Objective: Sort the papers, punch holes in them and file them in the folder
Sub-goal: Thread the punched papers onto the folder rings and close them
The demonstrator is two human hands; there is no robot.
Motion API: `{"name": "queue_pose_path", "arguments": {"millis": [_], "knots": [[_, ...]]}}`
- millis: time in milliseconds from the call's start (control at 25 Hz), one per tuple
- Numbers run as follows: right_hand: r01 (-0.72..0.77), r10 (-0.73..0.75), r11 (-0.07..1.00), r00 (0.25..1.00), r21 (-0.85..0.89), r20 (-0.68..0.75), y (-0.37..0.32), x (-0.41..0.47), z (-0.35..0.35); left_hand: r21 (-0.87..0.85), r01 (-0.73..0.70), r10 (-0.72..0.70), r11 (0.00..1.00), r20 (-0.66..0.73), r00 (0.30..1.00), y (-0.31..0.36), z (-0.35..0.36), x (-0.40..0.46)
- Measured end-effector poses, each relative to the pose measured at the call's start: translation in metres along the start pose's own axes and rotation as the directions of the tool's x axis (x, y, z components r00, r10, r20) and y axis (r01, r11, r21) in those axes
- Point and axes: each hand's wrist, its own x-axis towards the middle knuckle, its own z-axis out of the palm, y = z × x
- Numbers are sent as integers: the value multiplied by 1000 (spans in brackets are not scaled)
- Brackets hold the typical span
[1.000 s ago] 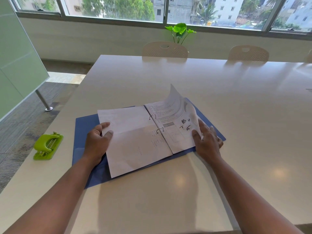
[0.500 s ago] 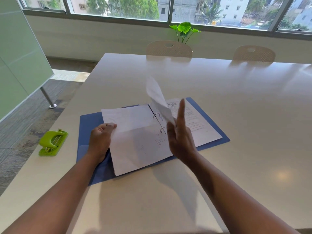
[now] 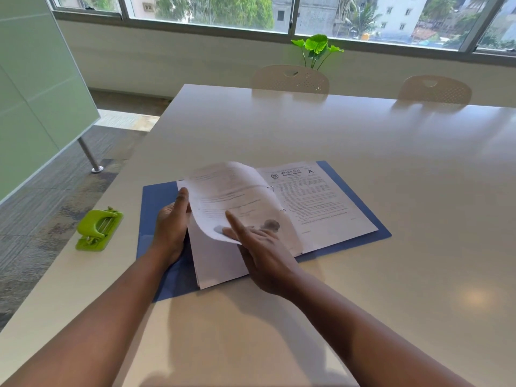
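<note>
On the near side of the surface [image 3: 363,141], the right hand [image 3: 262,255] has its fingers nearly straight under a curling sheet [image 3: 223,199], carrying it over the rings [image 3: 282,210]; it pinches nothing that I can see. The left hand [image 3: 170,227] holds the outer edge of the left pile of papers [image 3: 217,263], thumb up along the sheet. Both piles lie in the open blue folder [image 3: 360,185]. I think the sheet should be laid down slowly, so the holes do not tear. The green hole punch [image 3: 97,229] waits apart, to the left.
</note>
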Motion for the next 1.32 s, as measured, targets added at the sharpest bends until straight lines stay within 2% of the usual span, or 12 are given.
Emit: {"name": "queue_pose_path", "arguments": {"millis": [200, 280, 400, 480, 560, 600, 720, 840, 920, 1000, 1160, 1320], "knots": [[-65, 58, 997, 984, 39, 169, -6, 0, 1, 37, 20, -19, 999, -24, 1000, 1, 2, 0], [-102, 93, 994, 977, 39, 194, -4, -2, -7, 49, 18, -16, 999, -38, 999, 1, 3, -1], [-196, 193, 980, 979, 44, 64, 7, -2, -25, 54, 21, -19, 998, -41, 999, -1, 0, 2], [-318, 318, 948, 945, 7, -73, 23, -3, -35, 71, 13, -10, 997, -41, 999, -2, -1, 3], [-484, 470, 874, 862, -33, -188, 42, -5, -47, 76, 0, 3, 997, -37, 999, -3, -1, 3], [-585, 562, 809, 798, -56, -218, 53, -8, -55, 69, -5, 7, 998, -38, 999, -3, -1, 3], [-823, 780, 533, 568, -196, -263, 90, -24, -80, 50, -14, 16, 999, -37, 999, -3, -2, 2], [-907, 893, 315, 383, -279, -235, 116, -44, -95, 25, -27, 27, 999, -24, 999, -4, -3, 2], [-923, 928, 242, 310, -300, -206, 124, -52, -100, 6, -41, 41, 999, -22, 999, -4, -4, 2], [-920, 940, 206, 281, -333, -195, 125, -56, -102, -3, -51, 51, 999, -26, 998, -3, -3, 3], [-890, 931, 220, 313, -398, -185, 119, -62, -94, -23, -45, 44, 999, -16, 999, -3, -2, 2], [-891, 934, 218, 308, -398, -179, 119, -62, -94, -32, -47, 47, 998, 7, 999, -5, -2, 3]]}}
